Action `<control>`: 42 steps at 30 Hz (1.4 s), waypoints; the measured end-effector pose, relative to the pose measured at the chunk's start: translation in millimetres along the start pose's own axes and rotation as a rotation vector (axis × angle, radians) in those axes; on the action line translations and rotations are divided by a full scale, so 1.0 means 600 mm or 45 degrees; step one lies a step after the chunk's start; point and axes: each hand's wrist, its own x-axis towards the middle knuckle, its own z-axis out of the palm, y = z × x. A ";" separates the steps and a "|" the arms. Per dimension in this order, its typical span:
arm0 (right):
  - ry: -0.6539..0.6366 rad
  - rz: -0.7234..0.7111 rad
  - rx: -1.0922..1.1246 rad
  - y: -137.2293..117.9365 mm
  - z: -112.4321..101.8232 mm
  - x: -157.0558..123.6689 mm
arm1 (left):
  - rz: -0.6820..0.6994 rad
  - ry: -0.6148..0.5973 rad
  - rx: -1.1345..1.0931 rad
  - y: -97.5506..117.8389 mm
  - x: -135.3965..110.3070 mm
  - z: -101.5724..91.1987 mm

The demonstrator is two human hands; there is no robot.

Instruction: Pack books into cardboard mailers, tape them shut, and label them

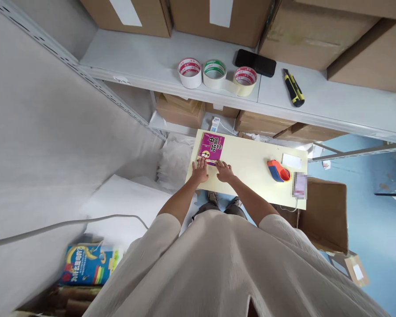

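Observation:
A purple book (pixel 211 147) with a cartoon cover lies flat at the far left of a pale yellow table (pixel 251 165). My left hand (pixel 199 171) rests at the book's near edge with its fingers stretched out flat and touching the cover. My right hand (pixel 224 171) lies beside it on the table, fingers extended toward the book's near right corner. Neither hand holds anything.
An orange and blue tape dispenser (pixel 277 171) and a white card (pixel 291 160) sit on the table's right side. On the shelf above are three tape rolls (pixel 214 74), a black phone (pixel 255 63) and a yellow utility knife (pixel 293 88). Cardboard boxes (pixel 326 211) stand around.

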 end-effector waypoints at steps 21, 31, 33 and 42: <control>0.177 0.095 0.172 0.032 0.017 -0.008 | -0.128 -0.146 0.028 -0.015 0.049 -0.077; 0.781 0.750 0.363 0.309 0.063 -0.219 | -0.189 0.208 -0.314 0.174 0.028 -0.085; 0.800 0.839 0.367 0.349 0.061 -0.245 | -0.095 0.237 -0.334 0.224 0.018 -0.071; 0.594 0.703 0.285 0.441 0.063 -0.287 | -0.027 0.159 -0.292 0.344 -0.030 -0.003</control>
